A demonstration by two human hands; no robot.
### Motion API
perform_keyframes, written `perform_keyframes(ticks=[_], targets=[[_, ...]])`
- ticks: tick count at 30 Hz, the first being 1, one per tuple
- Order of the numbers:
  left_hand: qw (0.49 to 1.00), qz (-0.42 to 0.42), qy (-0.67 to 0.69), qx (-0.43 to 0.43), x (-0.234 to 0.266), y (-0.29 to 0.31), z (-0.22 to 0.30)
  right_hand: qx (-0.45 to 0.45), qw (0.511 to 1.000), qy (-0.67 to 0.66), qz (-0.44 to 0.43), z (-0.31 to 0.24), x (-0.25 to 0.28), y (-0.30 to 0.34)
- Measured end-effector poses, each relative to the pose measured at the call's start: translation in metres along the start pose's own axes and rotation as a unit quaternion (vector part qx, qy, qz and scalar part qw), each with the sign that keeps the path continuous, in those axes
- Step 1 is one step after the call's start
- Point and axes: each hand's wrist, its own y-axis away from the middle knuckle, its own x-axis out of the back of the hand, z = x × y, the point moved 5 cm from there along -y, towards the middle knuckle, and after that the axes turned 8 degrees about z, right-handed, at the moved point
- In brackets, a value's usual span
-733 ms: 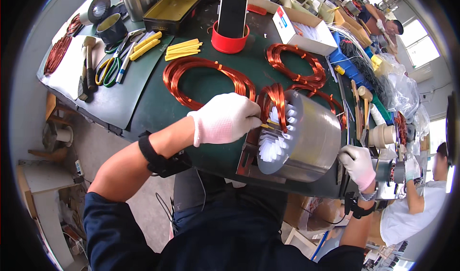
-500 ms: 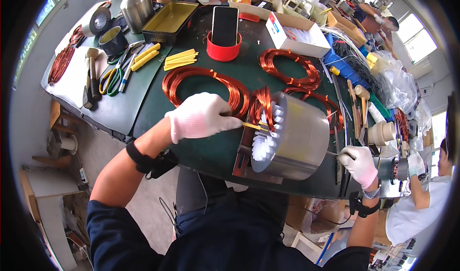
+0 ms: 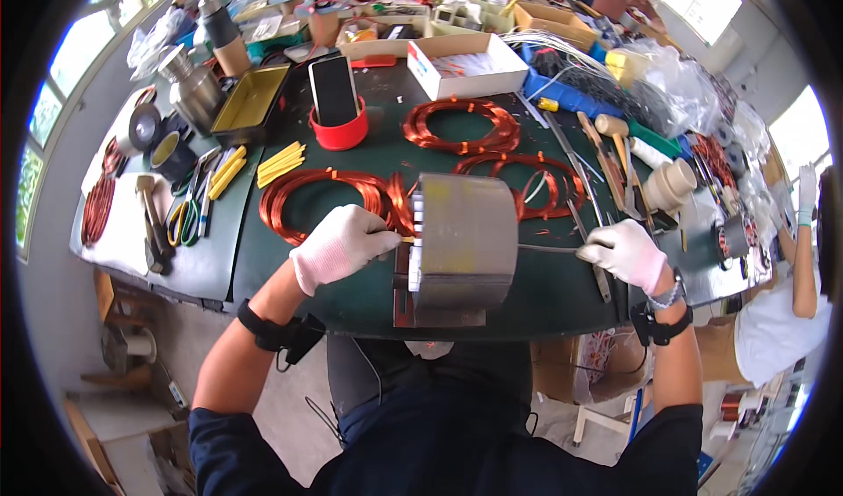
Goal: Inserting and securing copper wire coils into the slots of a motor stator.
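Note:
In the middle of the bench lies a grey metal stator core (image 3: 467, 241) on its side, with white slot liners (image 3: 416, 259) sticking out of its left end. A bundle of copper wire (image 3: 399, 199) runs into that end. My left hand (image 3: 344, 243), in a white glove, is closed in a pinch on a small yellow strip (image 3: 407, 239) at the slots. Right of the core, my gloved right hand (image 3: 625, 255) grips a thin grey rod (image 3: 549, 248) that stretches to the core's right end; its far part is hidden by the core.
Copper coils (image 3: 461, 127) lie behind the core. A phone (image 3: 334, 92) stands in a red holder (image 3: 340, 132). Yellow strips (image 3: 281, 164), scissors (image 3: 186, 215) and hammers (image 3: 151, 224) lie left; mallets (image 3: 615, 136) and a long blade (image 3: 562, 145) right. A co-worker (image 3: 781, 329) is at far right.
My head view has turned, so the bench appears shifted. More of the grey rod now shows between the core and my right hand. My left hand stays at the slotted end.

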Motion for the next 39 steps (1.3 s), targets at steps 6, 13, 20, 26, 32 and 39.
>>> perform_keyframes(ticks=[6,13,20,26,32,39], targets=[[0.999,0.013,0.044,-0.025,-0.001,-0.001,-0.010,0.016,1.000,-0.002,-0.025,0.005,0.007,0.006],[0.992,-0.021,0.107,-0.061,0.003,-0.005,-0.023,-0.150,0.815,-0.555,-0.067,0.087,-0.008,0.061],[0.991,-0.052,0.120,-0.033,0.001,-0.010,-0.044,-0.085,0.808,-0.509,0.285,-0.070,0.019,-0.034],[0.991,-0.034,0.098,-0.086,0.000,-0.015,-0.047,-0.050,0.869,-0.332,0.363,-0.153,0.020,-0.081],[0.989,0.003,0.032,-0.142,-0.008,-0.015,-0.030,-0.079,0.878,-0.307,0.357,-0.158,0.013,-0.090],[0.996,-0.015,0.002,-0.089,-0.019,-0.017,-0.012,-0.060,0.878,-0.341,0.332,-0.163,0.015,-0.090]])
